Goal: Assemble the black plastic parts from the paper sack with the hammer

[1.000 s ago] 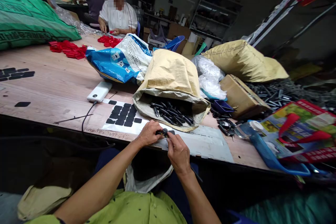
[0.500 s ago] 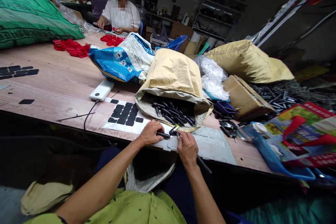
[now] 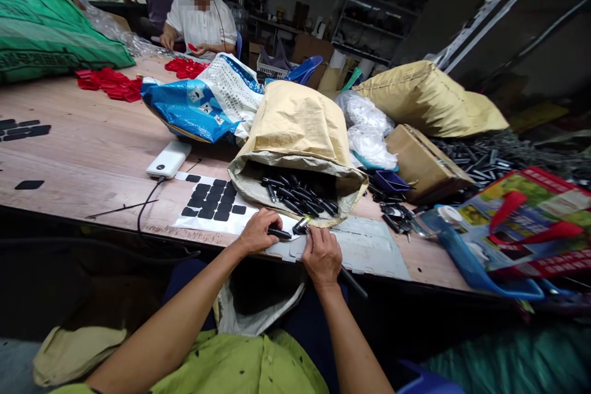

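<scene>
one slim black piece [image 3: 279,233] is pinched between the thumb and fingers of the left hand [image 3: 261,231], its long axis running nearly level across the view with a slight dip to the right, its free end pointing toward the right hand [image 3: 322,252]. that hand is closed, fingers pressed together around one hammer-like tool [image 3: 300,226]; the tool's short metal head slants up to the right, while its dark handle [image 3: 354,283] comes out past the wrist and points down to the right. the head sits just beside the black piece's free end, with a small gap between them. both are at the near edge of the tabletop [image 3: 115,154], in front of one open yellow sack [image 3: 302,123] whose mouth faces the hands and shows a pile of black pieces [image 3: 300,197], too overlapped to count. left of the sack, a block of dark rounded tiles [image 3: 210,200] lies on a white sheet, too tightly packed for a sure count; one single tile [image 3: 29,184] lies well apart at far left. there are also one white power bank [image 3: 168,159], two red heaps [image 3: 109,84] and two co-workers [image 3: 203,21] beyond.
</scene>
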Demonstrator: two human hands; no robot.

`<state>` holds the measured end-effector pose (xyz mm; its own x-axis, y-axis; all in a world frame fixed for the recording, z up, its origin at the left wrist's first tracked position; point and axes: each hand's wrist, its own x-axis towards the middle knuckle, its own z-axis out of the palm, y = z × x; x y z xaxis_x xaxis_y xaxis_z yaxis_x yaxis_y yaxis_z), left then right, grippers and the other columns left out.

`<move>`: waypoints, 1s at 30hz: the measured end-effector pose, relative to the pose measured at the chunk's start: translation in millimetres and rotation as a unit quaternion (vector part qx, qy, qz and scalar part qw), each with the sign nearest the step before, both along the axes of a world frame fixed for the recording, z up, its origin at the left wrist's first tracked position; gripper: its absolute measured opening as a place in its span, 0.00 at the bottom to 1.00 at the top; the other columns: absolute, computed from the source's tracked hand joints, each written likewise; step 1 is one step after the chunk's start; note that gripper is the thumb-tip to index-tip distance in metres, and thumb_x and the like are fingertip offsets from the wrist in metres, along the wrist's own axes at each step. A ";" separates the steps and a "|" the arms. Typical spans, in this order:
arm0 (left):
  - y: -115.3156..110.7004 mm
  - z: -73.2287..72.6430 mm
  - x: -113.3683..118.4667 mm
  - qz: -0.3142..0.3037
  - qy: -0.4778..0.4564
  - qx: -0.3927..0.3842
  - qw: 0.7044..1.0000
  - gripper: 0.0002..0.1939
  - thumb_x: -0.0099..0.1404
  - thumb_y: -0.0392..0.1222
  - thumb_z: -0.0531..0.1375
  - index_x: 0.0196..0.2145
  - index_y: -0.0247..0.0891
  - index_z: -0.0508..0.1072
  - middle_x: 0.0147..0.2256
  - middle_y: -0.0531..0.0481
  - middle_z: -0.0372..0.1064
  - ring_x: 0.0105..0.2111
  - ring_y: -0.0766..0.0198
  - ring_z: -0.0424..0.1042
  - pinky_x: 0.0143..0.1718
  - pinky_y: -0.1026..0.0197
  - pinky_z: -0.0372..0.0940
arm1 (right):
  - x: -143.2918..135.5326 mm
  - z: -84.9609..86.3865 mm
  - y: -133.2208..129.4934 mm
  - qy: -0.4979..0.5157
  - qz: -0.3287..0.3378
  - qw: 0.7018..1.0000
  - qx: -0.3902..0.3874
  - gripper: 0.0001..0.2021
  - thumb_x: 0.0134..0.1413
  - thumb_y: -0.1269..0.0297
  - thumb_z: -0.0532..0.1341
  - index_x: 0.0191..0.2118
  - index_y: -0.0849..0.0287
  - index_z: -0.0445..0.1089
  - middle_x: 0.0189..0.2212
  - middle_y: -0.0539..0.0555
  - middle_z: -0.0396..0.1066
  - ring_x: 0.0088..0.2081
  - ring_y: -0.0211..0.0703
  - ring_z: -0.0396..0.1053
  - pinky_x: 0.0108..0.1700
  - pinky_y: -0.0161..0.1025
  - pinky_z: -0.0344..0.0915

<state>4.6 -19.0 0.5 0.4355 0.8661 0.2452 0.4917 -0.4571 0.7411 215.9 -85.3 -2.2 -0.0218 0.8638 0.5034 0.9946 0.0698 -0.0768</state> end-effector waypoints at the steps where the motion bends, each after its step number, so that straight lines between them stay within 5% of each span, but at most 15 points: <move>1: 0.4 0.3 0.2 -0.001 0.000 0.002 1.000 0.09 0.51 0.33 0.65 0.32 0.40 0.71 0.34 0.52 0.71 0.39 0.58 0.65 0.42 0.57 0.60 | -0.2 -0.3 0.2 -0.001 -0.001 1.000 -0.001 0.12 0.65 0.66 0.56 0.50 0.57 0.72 0.37 0.56 0.69 0.39 0.49 0.61 0.41 0.41 0.55; 6: -17.4 15.9 1.2 -0.025 -0.010 0.028 0.999 0.08 0.56 0.38 0.66 0.34 0.39 0.72 0.34 0.50 0.72 0.39 0.58 0.67 0.43 0.57 0.60 | -0.4 -2.1 0.4 -0.003 -0.005 1.000 -0.008 0.12 0.64 0.67 0.57 0.50 0.58 0.72 0.37 0.56 0.69 0.39 0.49 0.61 0.40 0.42 0.54; 11: -77.3 24.6 -0.1 -0.146 0.019 -0.033 0.989 0.08 0.61 0.43 0.63 0.39 0.42 0.73 0.35 0.52 0.74 0.35 0.61 0.71 0.39 0.60 0.62 | -0.3 -2.5 0.3 -0.006 -0.012 1.000 -0.010 0.12 0.63 0.67 0.58 0.50 0.57 0.72 0.37 0.56 0.69 0.39 0.49 0.60 0.40 0.42 0.54; 15: -107.3 -11.9 0.2 -0.114 0.180 -0.126 0.969 0.11 0.60 0.43 0.62 0.42 0.45 0.74 0.35 0.51 0.77 0.36 0.56 0.76 0.38 0.58 0.65 | -0.6 -1.6 0.2 -0.002 -0.011 1.000 -0.012 0.12 0.62 0.67 0.58 0.50 0.58 0.72 0.37 0.56 0.69 0.40 0.50 0.60 0.40 0.42 0.54; 19: -109.5 -59.3 3.2 -0.062 0.359 -0.197 0.910 0.13 0.59 0.35 0.57 0.40 0.37 0.77 0.42 0.37 0.79 0.46 0.43 0.77 0.44 0.50 0.68 | -0.5 -2.5 -0.2 -0.002 -0.013 1.000 -0.013 0.12 0.62 0.67 0.59 0.50 0.57 0.71 0.37 0.56 0.69 0.40 0.50 0.60 0.40 0.42 0.54; 22: -111.1 -71.3 5.7 -0.082 0.420 -0.238 0.872 0.15 0.58 0.31 0.57 0.41 0.32 0.79 0.45 0.30 0.77 0.49 0.39 0.76 0.46 0.46 0.69 | -0.4 -3.3 -0.3 -0.001 -0.014 1.000 -0.013 0.12 0.62 0.67 0.59 0.50 0.57 0.71 0.38 0.56 0.69 0.40 0.50 0.60 0.40 0.42 0.54; 25: -112.0 -52.4 7.0 -0.118 0.409 -0.247 0.870 0.14 0.56 0.36 0.61 0.41 0.34 0.80 0.45 0.32 0.78 0.48 0.39 0.77 0.45 0.48 0.69 | -0.7 -3.2 -0.1 0.001 -0.015 1.000 -0.010 0.11 0.62 0.67 0.59 0.49 0.57 0.71 0.37 0.56 0.69 0.40 0.49 0.60 0.40 0.42 0.54; 30: -70.8 21.9 11.8 -0.183 0.190 -0.225 0.938 0.10 0.60 0.47 0.60 0.35 0.42 0.78 0.32 0.50 0.78 0.32 0.58 0.75 0.32 0.62 0.64 | -1.1 -3.0 0.5 0.001 -0.017 1.000 -0.011 0.11 0.62 0.67 0.59 0.49 0.57 0.71 0.37 0.56 0.68 0.40 0.49 0.60 0.40 0.42 0.54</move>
<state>16.4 -89.8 22.5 0.7062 0.6196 -0.3426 0.6306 -0.3305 0.7022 214.7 -84.8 -5.2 0.0086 0.8746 0.4848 0.9962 0.0345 -0.0798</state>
